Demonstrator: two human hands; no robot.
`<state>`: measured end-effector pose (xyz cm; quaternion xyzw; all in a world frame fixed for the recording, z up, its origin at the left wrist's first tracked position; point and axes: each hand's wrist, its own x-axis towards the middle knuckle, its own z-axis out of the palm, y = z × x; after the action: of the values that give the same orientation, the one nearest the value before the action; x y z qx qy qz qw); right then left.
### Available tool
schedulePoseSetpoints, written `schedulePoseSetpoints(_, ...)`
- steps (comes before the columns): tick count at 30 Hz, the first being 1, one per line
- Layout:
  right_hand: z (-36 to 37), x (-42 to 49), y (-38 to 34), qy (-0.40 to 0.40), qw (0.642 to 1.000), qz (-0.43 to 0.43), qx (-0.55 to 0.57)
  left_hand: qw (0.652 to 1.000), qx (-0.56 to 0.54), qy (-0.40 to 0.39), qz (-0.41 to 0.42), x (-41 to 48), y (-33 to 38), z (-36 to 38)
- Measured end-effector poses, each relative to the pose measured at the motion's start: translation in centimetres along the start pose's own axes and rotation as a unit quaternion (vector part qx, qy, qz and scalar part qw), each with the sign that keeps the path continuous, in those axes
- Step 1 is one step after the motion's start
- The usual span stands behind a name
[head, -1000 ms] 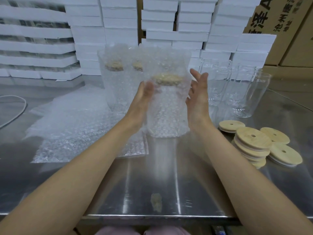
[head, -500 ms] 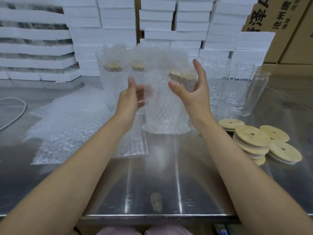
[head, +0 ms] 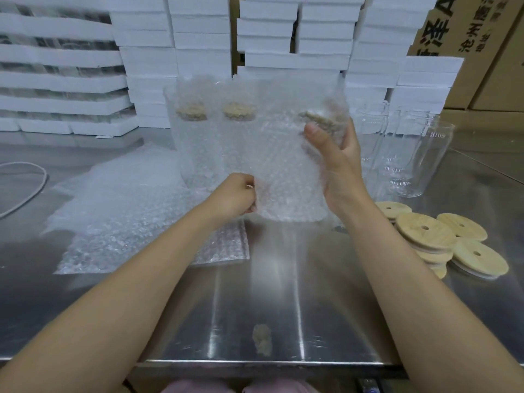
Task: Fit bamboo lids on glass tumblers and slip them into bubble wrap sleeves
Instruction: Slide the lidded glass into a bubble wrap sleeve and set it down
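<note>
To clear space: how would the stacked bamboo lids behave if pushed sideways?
The bamboo lids are piled unevenly, so the stack would probably shear apart. On the shiny steel table they likely slide. Lying flat, they should not roll.

Left hand (head: 238, 195) low, right hand (head: 338, 163) higher

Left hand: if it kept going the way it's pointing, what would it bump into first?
The left hand pinches the sleeve at its lower edge, so it would push into that sleeve and the tumbler inside. The two wrapped tumblers stand behind, though depth is unclear.
</note>
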<state>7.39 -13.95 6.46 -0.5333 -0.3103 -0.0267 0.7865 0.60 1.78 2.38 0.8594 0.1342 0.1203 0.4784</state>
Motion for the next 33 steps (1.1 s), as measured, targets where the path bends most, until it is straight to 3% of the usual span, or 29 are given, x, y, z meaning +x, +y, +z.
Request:
schedulePoseSetpoints(6,0.4,-0.4,0.2,-0.081,0.993,-0.020,-0.082,0.980,0.154,0.067,0.103,-0.3,-0.9,0.5)
schedulePoseSetpoints(11,0.1,-0.3,0.7,-0.081,0.991,-0.017,-0.106,0.969,0.196,0.108,0.101,0.1,-1.3,0.5)
schedulePoseSetpoints(16,0.1,-0.2,1.6,-0.035,0.996,0.007,-0.076,0.978,0.089,0.164,0.091,0.4,-1.0,-0.2)
schedulePoseSetpoints(20,0.1,0.5,3.1,0.073,0.990,0.099,0.075,0.980,-0.090,0.173,0.035,0.4,-0.4,0.2)
schedulePoseSetpoints(23,0.1,0.1,4.7,0.126,0.971,0.181,0.091,0.971,-0.124,0.199,0.036,0.2,0.1,1.5)
schedulePoseSetpoints(27,0.3,0.2,5.7,0.064,0.951,0.303,0.022,0.958,-0.131,0.246,0.065,0.1,0.4,2.0)
schedulePoseSetpoints(31,-1.0,1.2,3.5,-0.021,0.975,0.218,0.041,0.943,-0.130,0.298,0.073,0.4,0.3,0.9)
schedulePoseSetpoints(33,-1.7,1.2,3.0,-0.103,0.979,0.171,-0.044,0.942,-0.129,0.303,0.073,0.6,0.2,0.5)
